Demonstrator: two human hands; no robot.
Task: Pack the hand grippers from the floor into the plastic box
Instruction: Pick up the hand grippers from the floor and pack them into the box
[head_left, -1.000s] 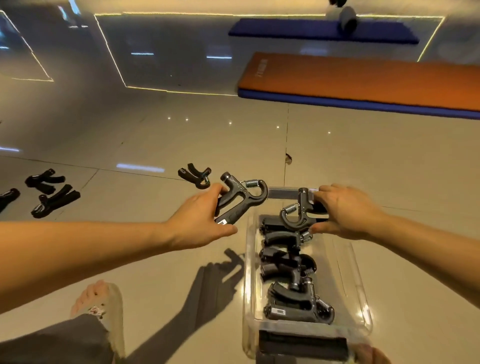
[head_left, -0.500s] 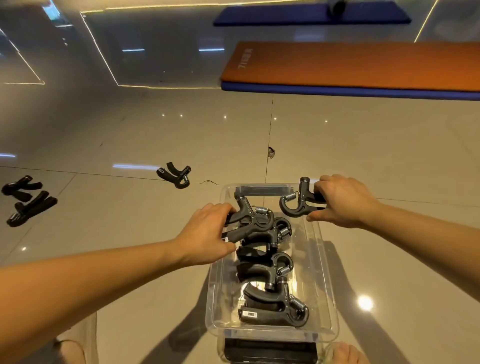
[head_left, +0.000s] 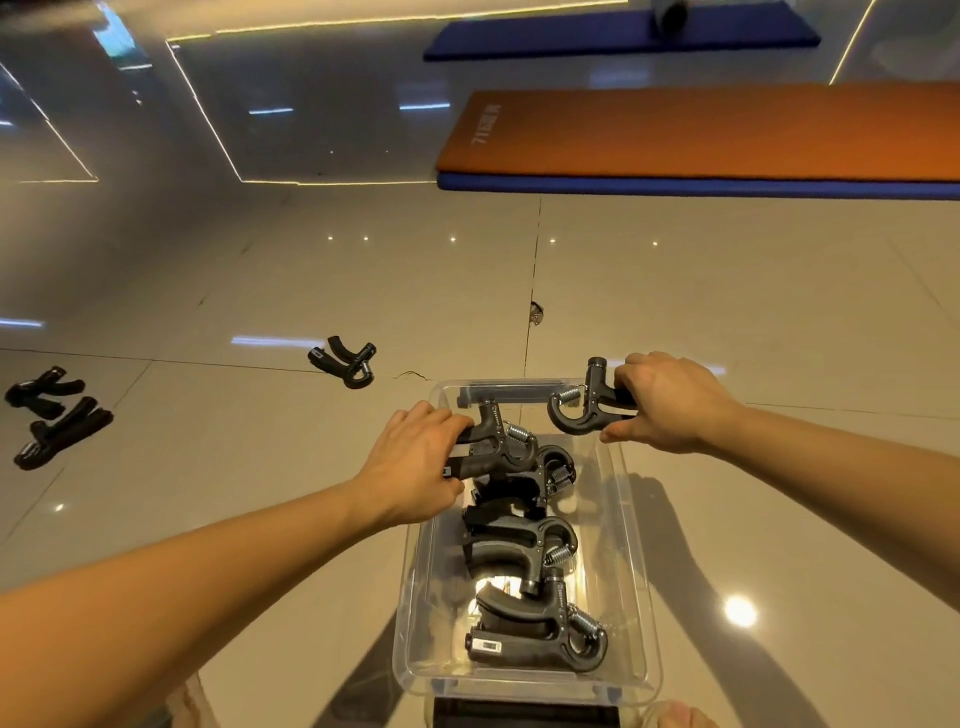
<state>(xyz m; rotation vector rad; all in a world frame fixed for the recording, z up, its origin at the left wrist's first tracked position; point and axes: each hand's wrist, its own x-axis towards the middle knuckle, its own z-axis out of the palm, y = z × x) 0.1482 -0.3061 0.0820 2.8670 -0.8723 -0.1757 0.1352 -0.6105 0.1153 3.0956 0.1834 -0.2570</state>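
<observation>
A clear plastic box (head_left: 632, 587) stands on the tiled floor in front of me, with several black hand grippers (head_left: 524, 551) lying in a row inside. My left hand (head_left: 415, 462) grips one black hand gripper (head_left: 493, 447) by its handles, low over the box's far left part. My right hand (head_left: 670, 402) holds a second hand gripper (head_left: 587, 408) by its handles above the box's far right corner, spring end pointing left. One more hand gripper (head_left: 347, 358) lies on the floor left of the box, and two others (head_left: 52, 415) lie at the far left.
An orange exercise mat (head_left: 701, 130) on a blue one lies on the floor at the back right, with another blue mat (head_left: 618, 34) behind it. A dark object (head_left: 524, 714) sits just under the box's near edge. My toes (head_left: 675, 714) show at the bottom.
My left hand has carried its hand gripper from beside the box to over its far left part and lowered it. My right hand has kept its gripper over the far right corner.
</observation>
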